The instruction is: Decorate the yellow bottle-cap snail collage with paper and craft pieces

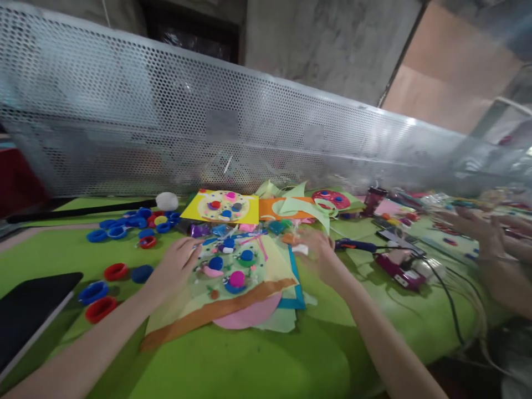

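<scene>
Green table. Layered craft sheet [276, 266] on it, between the hands. Left hand [177, 259] at sheet's left edge; right hand [319, 252], blurred, by its upper right. Can't tell if either grips. Dark red jar [375, 199], contents unclear. Four caps [246, 255] on sheet: three blue, one pink.

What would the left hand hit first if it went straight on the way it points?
Just beyond the left hand, probably the small shiny purple packet; blur leaves its exact depth unclear.

Right hand [316, 249] blurred, grip unclear, black object [35, 310] cut by left edge, co-worker's hands [492, 235] blurred
</scene>
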A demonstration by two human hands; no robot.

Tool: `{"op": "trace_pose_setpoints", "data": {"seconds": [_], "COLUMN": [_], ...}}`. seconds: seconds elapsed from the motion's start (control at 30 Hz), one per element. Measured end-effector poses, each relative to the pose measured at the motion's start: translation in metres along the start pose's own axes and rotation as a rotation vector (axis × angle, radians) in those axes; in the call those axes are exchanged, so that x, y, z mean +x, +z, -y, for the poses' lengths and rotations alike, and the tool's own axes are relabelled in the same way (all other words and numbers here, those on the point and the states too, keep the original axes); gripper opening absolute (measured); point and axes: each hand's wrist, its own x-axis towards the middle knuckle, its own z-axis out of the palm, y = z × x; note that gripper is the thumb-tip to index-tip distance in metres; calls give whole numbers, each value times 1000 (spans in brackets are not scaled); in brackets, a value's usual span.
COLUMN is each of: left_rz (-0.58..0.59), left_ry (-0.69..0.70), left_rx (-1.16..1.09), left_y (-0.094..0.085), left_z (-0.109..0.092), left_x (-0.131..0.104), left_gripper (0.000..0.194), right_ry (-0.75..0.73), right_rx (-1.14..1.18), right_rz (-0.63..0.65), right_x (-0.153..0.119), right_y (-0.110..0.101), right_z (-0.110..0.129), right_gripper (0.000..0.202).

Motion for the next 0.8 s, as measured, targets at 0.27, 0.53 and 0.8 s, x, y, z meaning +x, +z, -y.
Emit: {"op": "trace_pose_setpoints", "data": {"seconds": [0.27, 0.53, 0.8], "left_rz": [22, 116, 154], "left_ry": [-68, -153, -208], "left_rx": [36, 108, 149], "left_y": [10, 3, 14], "left_z": [12, 6, 12], "left_x": [5, 0, 3], "left_gripper": [42, 43, 39], "right_ry": [-158, -256, -241], "right_rx": [-50, -160, -108], "right_rz": [222, 307, 358], "right_x": [-53, -56, -58], "right_y": [-3, 4, 4], "right_z": [20, 17, 20], "right_gripper": [31, 52, 59]}}
